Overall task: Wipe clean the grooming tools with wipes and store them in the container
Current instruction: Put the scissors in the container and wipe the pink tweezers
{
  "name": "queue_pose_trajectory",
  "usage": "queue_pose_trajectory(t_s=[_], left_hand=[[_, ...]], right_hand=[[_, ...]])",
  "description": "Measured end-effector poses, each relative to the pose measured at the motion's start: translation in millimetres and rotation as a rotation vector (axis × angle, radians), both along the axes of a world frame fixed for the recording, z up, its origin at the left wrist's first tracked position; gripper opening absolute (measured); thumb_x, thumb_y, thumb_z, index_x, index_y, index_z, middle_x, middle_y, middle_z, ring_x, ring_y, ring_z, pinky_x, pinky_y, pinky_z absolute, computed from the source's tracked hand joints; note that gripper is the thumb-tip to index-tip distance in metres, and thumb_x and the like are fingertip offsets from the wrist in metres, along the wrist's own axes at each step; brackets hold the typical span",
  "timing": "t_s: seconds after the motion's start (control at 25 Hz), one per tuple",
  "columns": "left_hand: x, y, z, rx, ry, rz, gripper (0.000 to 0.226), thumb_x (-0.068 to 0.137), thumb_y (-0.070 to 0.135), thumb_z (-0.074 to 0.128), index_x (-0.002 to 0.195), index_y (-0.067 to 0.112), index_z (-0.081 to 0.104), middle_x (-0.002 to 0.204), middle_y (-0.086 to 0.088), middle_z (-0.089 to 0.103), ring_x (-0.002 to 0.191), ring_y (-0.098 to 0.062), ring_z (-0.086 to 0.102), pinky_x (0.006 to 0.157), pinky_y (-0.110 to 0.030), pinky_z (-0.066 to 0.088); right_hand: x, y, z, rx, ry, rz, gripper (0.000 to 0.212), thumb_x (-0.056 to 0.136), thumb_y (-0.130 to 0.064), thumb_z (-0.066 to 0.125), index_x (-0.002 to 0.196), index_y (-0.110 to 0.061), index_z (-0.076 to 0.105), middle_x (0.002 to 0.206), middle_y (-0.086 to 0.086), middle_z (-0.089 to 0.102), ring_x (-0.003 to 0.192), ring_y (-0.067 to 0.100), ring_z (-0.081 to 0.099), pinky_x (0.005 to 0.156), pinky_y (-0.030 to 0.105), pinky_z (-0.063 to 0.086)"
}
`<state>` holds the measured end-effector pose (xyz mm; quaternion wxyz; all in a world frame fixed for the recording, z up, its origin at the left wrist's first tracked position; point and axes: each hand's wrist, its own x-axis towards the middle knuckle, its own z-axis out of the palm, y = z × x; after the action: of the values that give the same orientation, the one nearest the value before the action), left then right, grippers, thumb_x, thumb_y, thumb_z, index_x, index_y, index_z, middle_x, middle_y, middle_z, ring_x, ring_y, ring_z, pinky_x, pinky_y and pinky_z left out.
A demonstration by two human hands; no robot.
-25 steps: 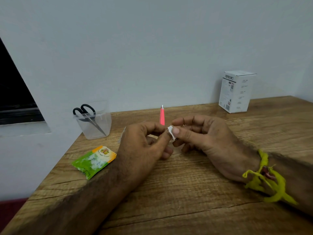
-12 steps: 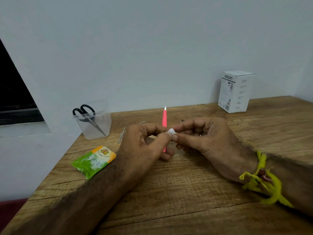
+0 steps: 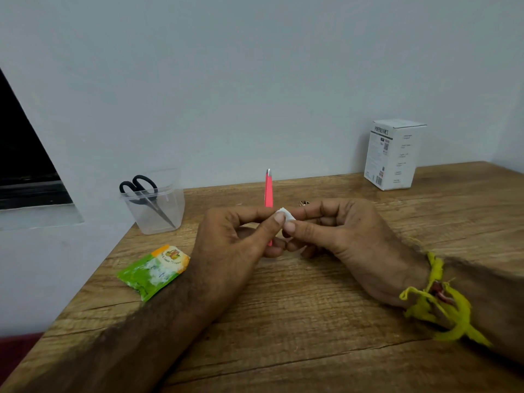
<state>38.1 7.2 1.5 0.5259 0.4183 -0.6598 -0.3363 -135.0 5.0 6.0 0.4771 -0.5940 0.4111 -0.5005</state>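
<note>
Probably a home room, plain setup: wooden table [image 3: 312,321] pushed against a bare pale wall [image 3: 255,80], dark window recess [image 3: 19,154] at left. Household bits on top: plastic container [image 3: 158,214] with scissors [image 3: 141,191], wipe sachet [image 3: 153,272], small white box [image 3: 392,156].

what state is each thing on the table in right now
tweezers: upright, tip up, held by left hand
wipe: folded small, pinched by right hand against the tweezers
scissors: stored in container, handles up
container: upright, no lid
wipe sachet: lying flat, whether torn open I cannot tell
white box: upright, closed
</note>
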Motion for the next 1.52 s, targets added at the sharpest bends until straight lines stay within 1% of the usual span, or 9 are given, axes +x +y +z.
queue_pose_trajectory(t_s=[0.16, 0.36, 0.52, 0.76, 1.08, 1.28, 1.36, 1.44, 1.52], left_hand=[[-0.2, 0.5, -0.1, 0.001, -0.021, 0.012, 0.017, 0.089, 0.018, 0.07, 0.103, 0.015, 0.079, 0.088, 0.002, 0.079, 0.073, -0.017, 0.076, 0.067, -0.03, 0.063], [0.5, -1.3, -1.6, 0.027, -0.06, 0.032, 0.013, 0.089, 0.021, 0.071, 0.1, 0.021, 0.079, 0.085, 0.003, 0.079, 0.071, -0.02, 0.077, 0.074, -0.043, 0.064], [-0.6, -0.6, -1.6, 0.039, -0.015, 0.033, 0.011, 0.088, 0.016, 0.072, 0.097, 0.02, 0.077, 0.079, 0.001, 0.079, 0.07, -0.018, 0.077, 0.072, -0.035, 0.064], [-1.2, -0.9, -1.3, 0.063, 0.014, 0.032, 0.009, 0.084, 0.016, 0.076, 0.094, 0.016, 0.077, 0.073, -0.004, 0.078, 0.067, -0.018, 0.076, 0.064, -0.025, 0.061], [0.7, -1.1, 0.1, 0.035, 0.059, 0.065, 0.011, 0.085, 0.013, 0.075, 0.095, 0.012, 0.078, 0.081, -0.004, 0.079, 0.07, -0.022, 0.077, 0.067, -0.033, 0.063], [-1.6, 1.5, 1.1, 0.07, 0.001, 0.043, 0.006, 0.084, 0.014, 0.077, 0.09, 0.013, 0.077, 0.077, -0.005, 0.078, 0.067, -0.022, 0.077, 0.067, -0.035, 0.064], [-1.8, 2.1, 1.6, 0.079, 0.017, 0.046, 0.006, 0.084, 0.014, 0.077, 0.089, 0.013, 0.077, 0.075, -0.006, 0.078, 0.066, -0.022, 0.076, 0.067, -0.033, 0.064], [-1.9, 2.5, 2.6, 0.076, 0.022, 0.045, 0.009, 0.083, 0.016, 0.078, 0.091, 0.013, 0.078, 0.077, -0.005, 0.078, 0.067, -0.022, 0.076, 0.065, -0.032, 0.063], [-1.2, 2.0, 2.8, 0.083, 0.028, 0.044, 0.011, 0.082, 0.017, 0.078, 0.092, 0.013, 0.078, 0.078, -0.005, 0.078, 0.068, -0.022, 0.077, 0.066, -0.033, 0.063]], right_hand=[[0.0, 1.2, 0.4, 0.007, -0.06, -0.028, 0.028, 0.075, -0.008, 0.08, 0.101, -0.004, 0.072, 0.08, 0.015, 0.076, 0.067, 0.022, 0.073, 0.058, 0.027, 0.053], [0.3, 1.4, -0.8, -0.02, -0.002, -0.044, 0.018, 0.077, -0.01, 0.08, 0.092, -0.002, 0.075, 0.077, 0.014, 0.076, 0.068, 0.019, 0.073, 0.06, 0.028, 0.053], [0.5, 1.4, -0.9, -0.044, 0.066, -0.069, 0.014, 0.077, -0.014, 0.081, 0.088, -0.006, 0.076, 0.08, 0.01, 0.076, 0.069, 0.013, 0.069, 0.06, 0.023, 0.054], [-0.5, -0.1, -1.6, -0.028, -0.002, -0.049, 0.015, 0.078, -0.007, 0.079, 0.09, 0.001, 0.074, 0.079, 0.017, 0.075, 0.071, 0.018, 0.071, 0.061, 0.024, 0.056], [0.2, -1.6, -2.7, -0.038, 0.017, -0.03, 0.014, 0.078, -0.01, 0.08, 0.088, -0.002, 0.076, 0.079, 0.013, 0.076, 0.07, 0.014, 0.07, 0.06, 0.021, 0.054], [-1.5, -4.5, -2.2, 0.002, -0.152, -0.044, 0.013, 0.078, -0.01, 0.077, 0.088, -0.001, 0.074, 0.083, 0.014, 0.076, 0.072, 0.016, 0.07, 0.062, 0.024, 0.054], [-0.8, -3.6, -2.7, 0.039, -0.212, -0.025, 0.024, 0.071, -0.016, 0.078, 0.091, -0.003, 0.074, 0.087, 0.014, 0.076, 0.075, 0.018, 0.07, 0.064, 0.026, 0.054], [-0.1, -1.8, -3.7, 0.048, -0.167, -0.014, 0.031, 0.067, -0.018, 0.08, 0.095, -0.005, 0.075, 0.09, 0.013, 0.077, 0.077, 0.018, 0.071, 0.064, 0.025, 0.055], [1.3, -1.0, -4.5, 0.031, -0.121, -0.018, 0.027, 0.067, -0.018, 0.081, 0.091, -0.007, 0.077, 0.087, 0.011, 0.077, 0.077, 0.016, 0.071, 0.063, 0.023, 0.054]])
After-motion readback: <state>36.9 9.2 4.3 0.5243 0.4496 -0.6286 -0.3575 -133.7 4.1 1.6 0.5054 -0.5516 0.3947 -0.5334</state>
